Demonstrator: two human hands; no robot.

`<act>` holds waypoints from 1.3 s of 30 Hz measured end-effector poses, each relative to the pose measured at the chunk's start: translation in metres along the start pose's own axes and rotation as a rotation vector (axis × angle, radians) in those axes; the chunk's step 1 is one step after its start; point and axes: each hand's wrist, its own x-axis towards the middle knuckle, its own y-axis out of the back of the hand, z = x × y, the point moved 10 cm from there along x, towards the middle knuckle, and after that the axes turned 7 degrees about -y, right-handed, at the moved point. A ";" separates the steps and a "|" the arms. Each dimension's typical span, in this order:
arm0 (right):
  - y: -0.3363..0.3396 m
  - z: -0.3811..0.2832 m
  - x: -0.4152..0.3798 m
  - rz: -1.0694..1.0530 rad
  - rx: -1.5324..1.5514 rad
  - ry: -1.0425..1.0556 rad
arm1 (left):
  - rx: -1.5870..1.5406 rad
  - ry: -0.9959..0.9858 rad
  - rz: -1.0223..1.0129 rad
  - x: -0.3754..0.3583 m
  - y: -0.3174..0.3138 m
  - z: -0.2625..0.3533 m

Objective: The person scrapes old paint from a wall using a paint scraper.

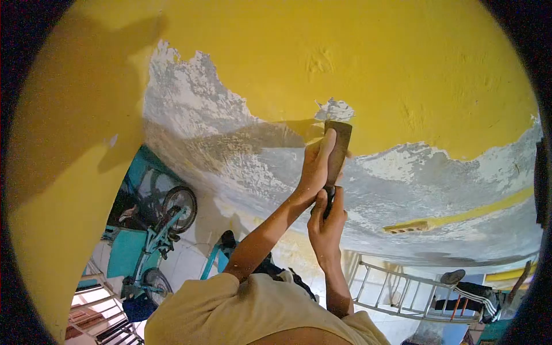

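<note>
Scraper (337, 148) is held flat against the wall (402, 63), blade at the edge where yellow paint (276, 52) meets the stripped grey patch (241, 155). A small bare spot (335, 109) is seen just above the blade.

Left hand (315, 168): fingers are stretched along the blade's side, thumb and palm pressed to it, so the blade is gripped and pushed into the surface. Right hand (326, 223): fingers are closed around the dark handle (329, 198), just below the left hand. The two hands are touching or nearly so; the exact contact cannot be told.

Paint is already off across a wide band running left to right; ragged white edges are left along the yellow. A thin yellow strip (460, 217) is left lower right inside the grey area.

Beige sleeves (230, 310) are seen at the bottom of frame.

Background, well apart from the hands: a teal bicycle (155, 241) at lower left, an aluminium ladder (402, 293) at lower right with dark cloth (471, 290) draped on it. The view is heavily distorted by the lens, so the wall's true angle cannot be told.
</note>
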 end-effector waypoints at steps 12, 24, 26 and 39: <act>-0.004 -0.007 0.004 0.048 0.046 0.013 | 0.054 -0.033 -0.008 0.008 -0.001 0.022; -0.012 -0.019 0.010 -0.100 0.023 -0.033 | 0.011 -0.056 0.122 0.011 0.007 0.038; -0.009 -0.010 0.009 -0.028 0.048 0.037 | -0.001 -0.052 0.068 0.008 0.007 0.024; -0.008 -0.019 0.011 0.011 0.085 0.031 | 0.004 -0.171 0.077 0.015 0.006 0.051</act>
